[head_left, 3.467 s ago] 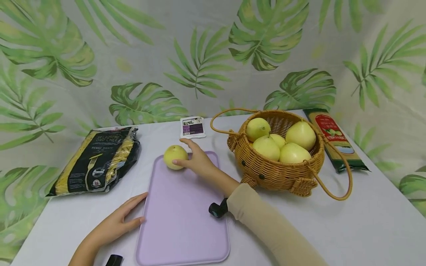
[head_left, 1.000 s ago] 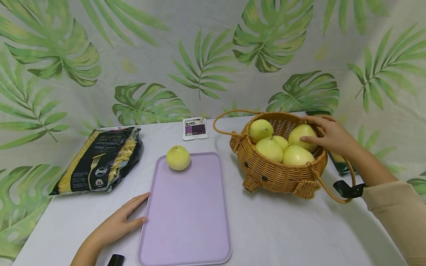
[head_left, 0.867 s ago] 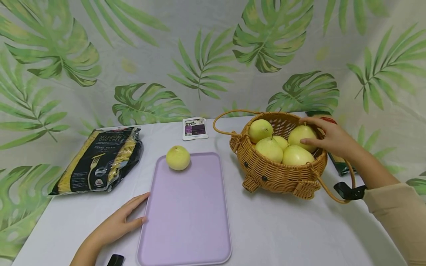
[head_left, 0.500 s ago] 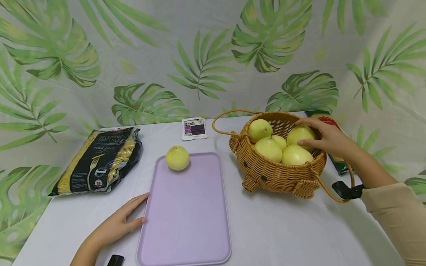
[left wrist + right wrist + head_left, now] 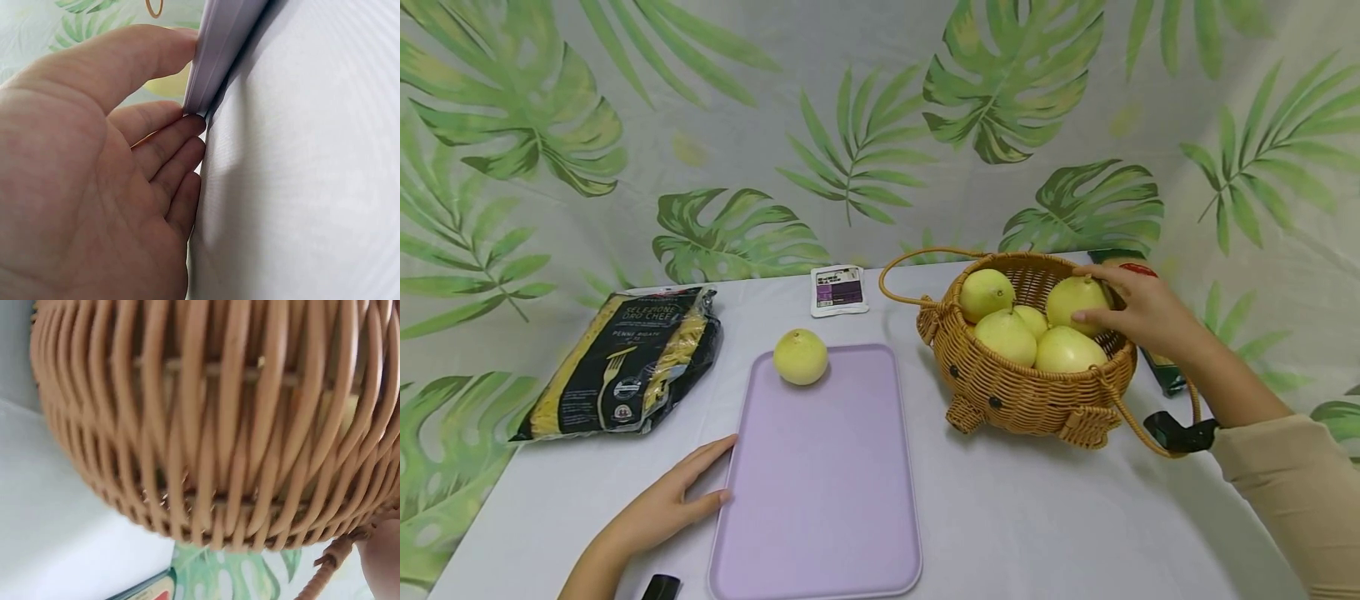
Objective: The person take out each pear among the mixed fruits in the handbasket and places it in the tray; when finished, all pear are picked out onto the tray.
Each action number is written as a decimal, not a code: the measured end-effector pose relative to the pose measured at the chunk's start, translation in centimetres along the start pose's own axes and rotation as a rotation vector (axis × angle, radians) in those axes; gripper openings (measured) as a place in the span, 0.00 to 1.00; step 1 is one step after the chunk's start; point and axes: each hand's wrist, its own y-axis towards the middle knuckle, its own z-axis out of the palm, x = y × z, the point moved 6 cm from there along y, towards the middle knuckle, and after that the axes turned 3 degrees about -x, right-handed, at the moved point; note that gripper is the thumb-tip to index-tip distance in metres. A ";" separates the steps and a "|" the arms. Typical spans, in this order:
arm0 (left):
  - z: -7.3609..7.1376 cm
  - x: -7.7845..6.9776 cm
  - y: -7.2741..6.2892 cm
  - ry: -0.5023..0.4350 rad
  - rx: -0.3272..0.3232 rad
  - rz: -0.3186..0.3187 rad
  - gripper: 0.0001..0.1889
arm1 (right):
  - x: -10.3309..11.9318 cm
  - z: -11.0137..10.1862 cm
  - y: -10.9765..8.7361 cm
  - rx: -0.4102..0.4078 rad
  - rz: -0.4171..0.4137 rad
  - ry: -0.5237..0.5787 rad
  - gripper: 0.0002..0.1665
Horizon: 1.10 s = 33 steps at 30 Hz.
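In the head view my right hand (image 5: 1138, 312) reaches over the right rim of a wicker basket (image 5: 1037, 400). Thumb and fingers grip a yellow-green pear (image 5: 1071, 302) inside it; the fingers behind the pear are hidden. Several other pears (image 5: 1006, 337) lie around it. Only wickerwork (image 5: 212, 425) and a sliver of the hand (image 5: 382, 556) show in the right wrist view. My left hand (image 5: 662, 508) lies at the left edge of a lilac tray (image 5: 820, 475), fingers extended. Its fingertips touch the tray rim (image 5: 215, 56) in the left wrist view. One pear (image 5: 801, 357) sits at the tray's far left corner.
A black and yellow bag of penne (image 5: 625, 362) lies left of the tray. Behind the tray is a small white and purple packet (image 5: 838, 291). A green and red packet (image 5: 1161, 367) lies partly hidden behind the basket, whose looped handles (image 5: 898, 283) stick out sideways.
My right hand has left the pear on the tray and moved right to a pear in the basket. That pear has tilted slightly in the last half second. My left hand stays put.
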 end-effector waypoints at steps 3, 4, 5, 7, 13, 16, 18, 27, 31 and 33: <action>0.0 0.0 0.0 -0.014 0.006 -0.004 0.34 | 0.6 -0.4 0.1 -0.066 -0.045 0.032 0.35; 0.0 -0.1 0.0 -0.017 0.007 -0.005 0.34 | 0.8 -0.5 0.2 -0.082 -0.060 0.053 0.34; 0.0 -0.1 0.1 -0.018 0.008 -0.006 0.34 | 1.0 -0.6 0.2 -0.097 -0.070 0.073 0.34; 0.0 -0.1 0.1 -0.017 0.009 -0.005 0.34 | 1.5 -0.8 0.2 -0.122 -0.087 0.098 0.33; 0.0 -0.1 0.0 -0.016 0.008 0.000 0.33 | 2.9 -1.5 -0.2 -0.172 -0.103 0.138 0.33; 0.0 -0.2 0.0 -0.019 0.007 0.001 0.34 | 3.8 -1.9 -0.6 -0.217 -0.136 0.138 0.34; 0.0 -0.2 0.0 -0.015 0.005 0.000 0.34 | 4.7 -2.3 -0.9 -0.254 -0.173 0.130 0.35; -0.1 -0.3 0.0 0.016 -0.008 0.005 0.34 | 12.5 -2.6 -2.7 -0.306 -0.462 0.447 0.36; -0.1 -0.3 -0.1 0.031 -0.013 0.006 0.34 | 15.3 -0.9 -3.0 -0.257 -0.544 0.592 0.35; -0.1 -0.2 -0.1 0.035 -0.014 0.007 0.34 | 16.1 0.5 -2.9 -0.247 -0.538 0.572 0.37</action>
